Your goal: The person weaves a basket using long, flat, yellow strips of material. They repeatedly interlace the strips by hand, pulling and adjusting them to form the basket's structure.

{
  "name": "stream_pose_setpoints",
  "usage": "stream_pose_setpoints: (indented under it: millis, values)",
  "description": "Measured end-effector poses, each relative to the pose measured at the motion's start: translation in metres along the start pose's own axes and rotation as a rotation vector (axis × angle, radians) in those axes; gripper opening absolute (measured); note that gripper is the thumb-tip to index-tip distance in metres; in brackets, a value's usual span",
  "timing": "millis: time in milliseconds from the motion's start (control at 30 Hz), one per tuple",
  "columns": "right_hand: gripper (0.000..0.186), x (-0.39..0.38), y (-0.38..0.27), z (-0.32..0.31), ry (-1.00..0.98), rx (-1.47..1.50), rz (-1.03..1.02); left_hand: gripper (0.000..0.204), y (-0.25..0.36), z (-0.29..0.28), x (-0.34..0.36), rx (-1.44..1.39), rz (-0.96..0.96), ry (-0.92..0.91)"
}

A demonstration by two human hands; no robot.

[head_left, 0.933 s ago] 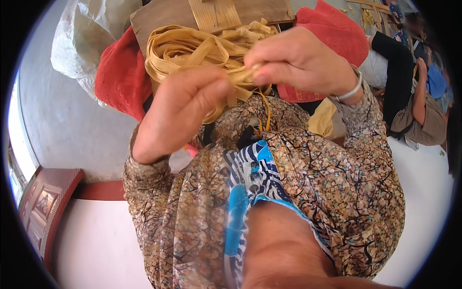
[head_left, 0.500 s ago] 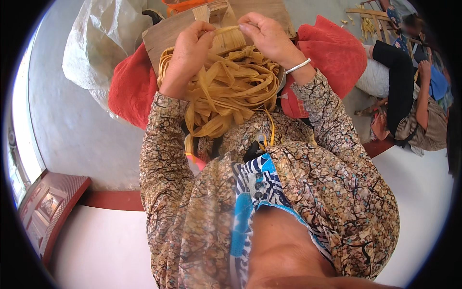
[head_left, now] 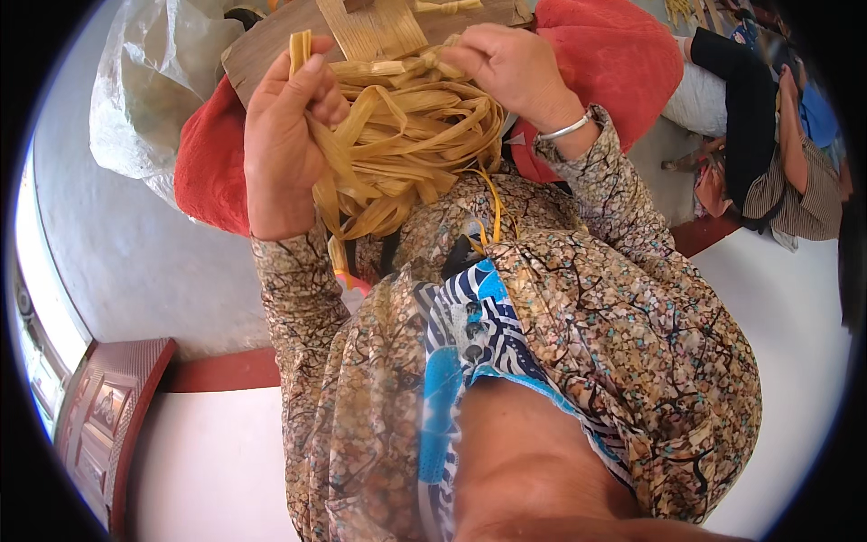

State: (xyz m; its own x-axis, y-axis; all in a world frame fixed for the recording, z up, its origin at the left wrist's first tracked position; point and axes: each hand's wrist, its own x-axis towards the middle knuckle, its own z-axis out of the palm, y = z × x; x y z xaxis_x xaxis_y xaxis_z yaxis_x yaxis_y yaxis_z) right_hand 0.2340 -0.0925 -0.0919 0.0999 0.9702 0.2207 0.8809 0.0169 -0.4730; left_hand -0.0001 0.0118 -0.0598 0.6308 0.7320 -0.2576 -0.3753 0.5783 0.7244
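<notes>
My left hand [head_left: 291, 144] is closed round a flat straw-coloured fibre strip [head_left: 301, 47]; one end pokes up above the thumb. My right hand [head_left: 517, 77] pinches a bunched, knotted length of the same material [head_left: 397, 69] that stretches between the hands. Below both hands, a loose heap of long tan fibre strips [head_left: 429, 135] lies looped over my lap. Behind it rests a wooden board [head_left: 271, 45], with a wide, ribbed tan band [head_left: 379, 32] on it. A short knotted piece [head_left: 452, 6] lies farther back on the board.
Red padded cloth [head_left: 212, 163] lies at the left of the board, more red cloth [head_left: 623, 63] at the right. A translucent plastic bag [head_left: 149, 90] stands at far left. Another person [head_left: 786, 172] sits at the right. A carved brown wooden panel [head_left: 113, 406] is at lower left.
My left hand has moved left and toward me, turning upright with the strip end showing. My right hand has shifted slightly down and stays pinched. The head view has shifted, showing the board higher up.
</notes>
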Motion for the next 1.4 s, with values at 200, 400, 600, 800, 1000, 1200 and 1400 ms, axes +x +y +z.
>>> stream_pose_setpoints:
  millis: [200, 400, 600, 800, 1000, 1200, 1400]
  values:
    - [0.016, -0.010, 0.004, 0.022, 0.007, -0.022, -0.101, 0.016, -0.040, 0.018, 0.015, 1.018, 0.540, -0.072]
    - [0.014, -0.018, -0.023, -0.013, 0.000, 0.153, -0.215, 0.021, -0.052, 0.047, 0.000, 1.195, 0.354, -0.170]
    - [0.022, -0.035, -0.033, -0.037, -0.180, 0.250, -0.326, 0.015, -0.051, 0.036, -0.024, 0.467, -0.273, -0.215]
    - [0.016, -0.037, -0.017, -0.027, -0.146, 0.192, -0.253, 0.011, -0.046, 0.044, -0.028, 0.563, -0.255, -0.118]
    - [0.034, -0.021, 0.006, -0.017, 0.044, -0.111, -0.010, 0.013, -0.041, 0.019, -0.004, 1.451, 0.697, 0.059]
    - [0.033, 0.047, 0.012, 0.019, 0.397, -0.062, -0.054, 0.014, -0.074, 0.000, 0.006, 1.798, 0.896, -0.009]
    - [0.033, 0.001, 0.039, 0.047, 0.138, -0.232, -0.049, 0.005, -0.089, -0.016, -0.013, 1.892, 0.662, -0.185]
